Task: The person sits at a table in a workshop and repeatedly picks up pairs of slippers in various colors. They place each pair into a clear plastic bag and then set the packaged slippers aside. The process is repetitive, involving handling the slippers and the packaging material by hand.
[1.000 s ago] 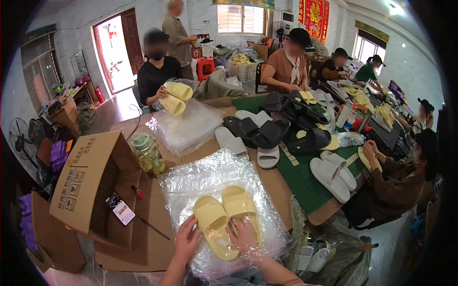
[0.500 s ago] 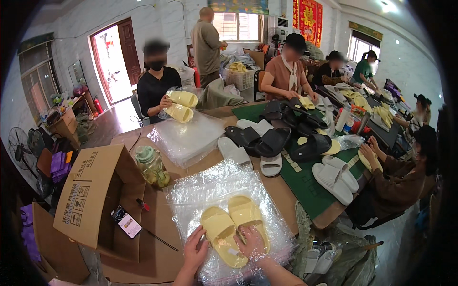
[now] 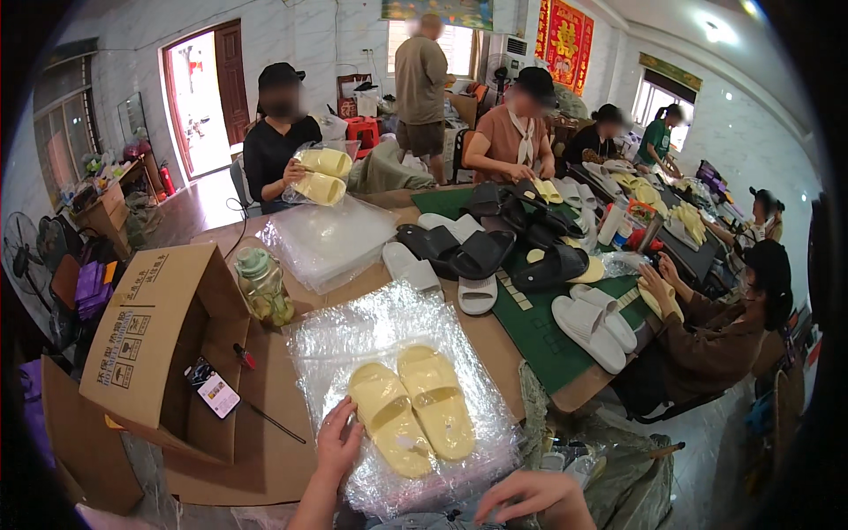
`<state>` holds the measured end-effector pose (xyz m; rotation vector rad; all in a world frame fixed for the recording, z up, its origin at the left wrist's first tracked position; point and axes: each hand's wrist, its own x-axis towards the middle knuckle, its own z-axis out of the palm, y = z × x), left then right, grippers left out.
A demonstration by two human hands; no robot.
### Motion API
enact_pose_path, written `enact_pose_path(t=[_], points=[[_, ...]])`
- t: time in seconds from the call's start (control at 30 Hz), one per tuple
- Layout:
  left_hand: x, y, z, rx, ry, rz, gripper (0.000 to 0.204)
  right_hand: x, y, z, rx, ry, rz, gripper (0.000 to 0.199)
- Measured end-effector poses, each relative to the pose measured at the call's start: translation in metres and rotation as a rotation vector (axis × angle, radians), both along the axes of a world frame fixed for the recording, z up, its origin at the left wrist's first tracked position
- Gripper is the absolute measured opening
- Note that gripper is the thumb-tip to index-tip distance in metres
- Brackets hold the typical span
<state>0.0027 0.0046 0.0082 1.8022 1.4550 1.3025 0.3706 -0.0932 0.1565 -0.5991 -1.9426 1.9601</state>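
A pair of pale yellow slippers [image 3: 405, 405] lies side by side on a stack of clear plastic bags [image 3: 327, 340] in front of me; they seem to be inside the topmost bag. My left hand [image 3: 340, 442] rests on the plastic at the left slipper's edge, fingers loosely spread and holding nothing. Off the slippers, my right hand [image 3: 534, 495] is over the stack's near right edge, its fingers stretched out and nothing in them.
Left stand an open cardboard box [image 3: 146, 340] with a phone [image 3: 214, 391] and a lidded glass jar [image 3: 263, 287]. Beyond are flat clear bags [image 3: 322, 238], black slippers [image 3: 481, 253] and white slippers [image 3: 590, 331]. Across the table a co-worker [image 3: 278, 155] holds bagged yellow slippers [image 3: 322, 177]. Others work at right.
My right hand has drawn back from the right slipper toward me and to the right, out from the plastic. My left hand stays beside the left slipper. The view has shifted slightly.
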Motion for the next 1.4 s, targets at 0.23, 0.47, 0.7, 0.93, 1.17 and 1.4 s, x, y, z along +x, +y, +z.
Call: enact_pose_path(t=[0.23, 0.47, 0.7, 0.93, 1.17, 1.4], points=[[0.006, 0.0, 0.004, -0.026, -0.098, -0.042, 0.047, -0.044, 0.057, -0.025, 0.349, -0.213, -1.121, 0.02], [0.003, 0.001, 0.004, 0.012, 0.004, -0.039, 0.049, -0.131, 0.112, -0.071, 0.801, -0.833, -0.813, 0.052], [0.0, -0.002, 0.009, -0.022, 0.205, -0.047, 0.06, -0.152, 0.124, -0.109, 0.741, -0.82, -0.979, 0.038], [0.003, -0.002, 0.004, 0.003, 0.258, 0.052, 0.066, -0.139, 0.119, -0.12, 0.718, -0.701, -1.047, 0.025], [0.008, 0.003, -0.001, -0.043, 0.216, 0.047, 0.07, -0.053, 0.055, -0.123, 0.606, -0.631, -1.277, 0.019], [0.013, 0.0, 0.012, -0.093, 0.337, 0.045, 0.057, 0.12, -0.042, -0.124, 0.804, -0.378, -2.225, 0.018]])
